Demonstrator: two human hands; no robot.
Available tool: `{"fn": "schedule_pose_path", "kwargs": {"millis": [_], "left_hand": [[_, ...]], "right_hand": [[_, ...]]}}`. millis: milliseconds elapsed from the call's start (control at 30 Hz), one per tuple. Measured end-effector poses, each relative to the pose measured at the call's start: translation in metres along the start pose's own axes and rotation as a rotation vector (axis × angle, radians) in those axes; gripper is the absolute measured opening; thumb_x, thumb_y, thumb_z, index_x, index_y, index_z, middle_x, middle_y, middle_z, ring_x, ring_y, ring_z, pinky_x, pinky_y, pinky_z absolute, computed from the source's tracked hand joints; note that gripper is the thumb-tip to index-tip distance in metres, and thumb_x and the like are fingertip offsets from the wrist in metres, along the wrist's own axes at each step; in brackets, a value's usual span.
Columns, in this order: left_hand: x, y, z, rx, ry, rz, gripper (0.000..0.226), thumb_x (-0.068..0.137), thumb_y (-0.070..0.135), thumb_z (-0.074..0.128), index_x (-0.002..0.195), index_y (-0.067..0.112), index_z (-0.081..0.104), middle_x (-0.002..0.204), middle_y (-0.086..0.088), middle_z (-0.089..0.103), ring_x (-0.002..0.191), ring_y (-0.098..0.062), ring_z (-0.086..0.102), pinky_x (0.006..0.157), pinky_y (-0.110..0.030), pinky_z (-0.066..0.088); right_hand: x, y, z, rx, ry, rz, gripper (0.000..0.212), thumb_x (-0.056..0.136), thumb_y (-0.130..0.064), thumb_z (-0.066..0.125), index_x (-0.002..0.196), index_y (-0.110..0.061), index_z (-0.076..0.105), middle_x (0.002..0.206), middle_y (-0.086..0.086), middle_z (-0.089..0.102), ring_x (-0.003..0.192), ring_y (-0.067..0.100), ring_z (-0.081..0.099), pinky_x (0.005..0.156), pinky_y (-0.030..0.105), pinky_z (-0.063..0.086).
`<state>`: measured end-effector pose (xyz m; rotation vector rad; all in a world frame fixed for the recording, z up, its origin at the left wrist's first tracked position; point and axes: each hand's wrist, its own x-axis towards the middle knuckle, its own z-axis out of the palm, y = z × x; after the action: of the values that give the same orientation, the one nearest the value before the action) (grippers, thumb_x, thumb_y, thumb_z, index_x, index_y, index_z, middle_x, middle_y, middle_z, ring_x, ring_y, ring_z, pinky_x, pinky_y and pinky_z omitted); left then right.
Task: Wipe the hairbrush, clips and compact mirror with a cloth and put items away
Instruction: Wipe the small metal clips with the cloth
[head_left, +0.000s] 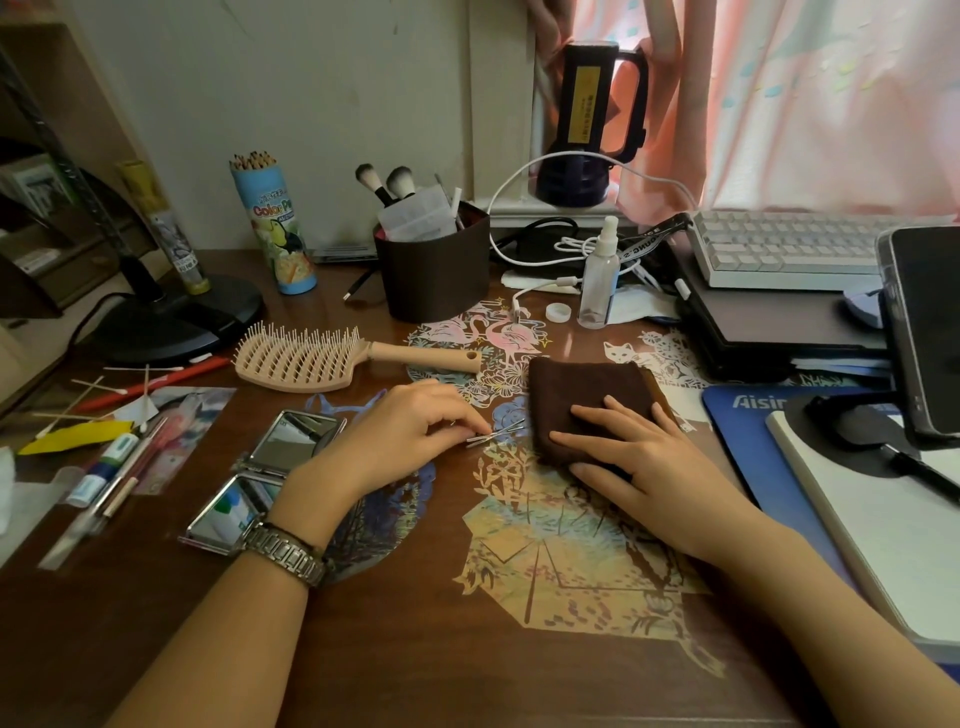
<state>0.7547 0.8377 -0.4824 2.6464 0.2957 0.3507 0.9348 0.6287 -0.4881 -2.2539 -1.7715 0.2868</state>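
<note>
Apparently little was finished: the left hand (410, 428) pinched the clips (496, 434) mid-tabletop, the right hand (623, 449) lay flat on the cloth (587, 387), and the hairbrush (311, 358) and open compact mirror (265, 475) waited toward the left edge.

cloth (587, 400): fuzzy brown fabric | hairbrush (311, 358): matt plastic | mirror (296, 439): shiny metal

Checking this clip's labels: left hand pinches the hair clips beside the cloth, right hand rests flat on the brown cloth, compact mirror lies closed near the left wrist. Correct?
One error: the compact mirror lies open, both mirrored halves showing in the head view. The left hand pinching the clips and the right hand flat on the cloth are right.
</note>
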Motion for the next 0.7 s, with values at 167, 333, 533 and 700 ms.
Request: {"fn": "schedule_pose_path", "kwargs": {"millis": [167,333,533,700], "left_hand": [[-0.0010,0.0001,-0.0028,-0.008,-0.043,-0.027,0.023,0.093,0.018,0.056,0.109,0.029,0.069,0.099,0.020,0.058,0.100,0.004,0.051,0.088,-0.015,0.038],[-0.0011,0.0034,-0.0004,0.015,-0.038,-0.072,0.023,0.085,0.037,0.065,0.107,0.030,0.067,0.095,0.018,0.056,0.086,0.000,0.052,0.075,-0.016,0.041],[0.0012,0.0026,0.0044,0.014,0.018,-0.075,0.019,0.085,0.031,0.067,0.103,0.027,0.068,0.090,0.016,0.055,0.081,-0.004,0.054,0.068,-0.012,0.039],[0.0019,0.0021,0.0052,0.026,0.016,-0.078,0.018,0.090,0.028,0.061,0.106,0.025,0.068,0.093,0.011,0.056,0.082,-0.005,0.054,0.072,-0.021,0.046]], "right_hand": [[0.0000,0.0005,0.0002,-0.003,0.003,-0.004,0.049,0.087,-0.060,0.023,0.135,-0.055,0.032,0.152,-0.021,0.020,0.145,0.010,0.005,0.118,0.050,0.002],[0.0002,0.0008,0.0006,-0.006,0.003,-0.002,0.047,0.089,-0.058,0.025,0.135,-0.055,0.032,0.152,-0.021,0.020,0.145,0.010,0.004,0.118,0.050,0.002],[0.0003,0.0002,0.0004,-0.008,0.005,-0.002,0.045,0.091,-0.056,0.027,0.135,-0.054,0.033,0.152,-0.021,0.020,0.145,0.010,0.005,0.118,0.050,0.002],[0.0001,-0.0003,-0.0001,-0.001,0.003,-0.003,0.044,0.092,-0.055,0.029,0.135,-0.054,0.032,0.152,-0.021,0.020,0.145,0.010,0.004,0.118,0.050,0.002]]}}
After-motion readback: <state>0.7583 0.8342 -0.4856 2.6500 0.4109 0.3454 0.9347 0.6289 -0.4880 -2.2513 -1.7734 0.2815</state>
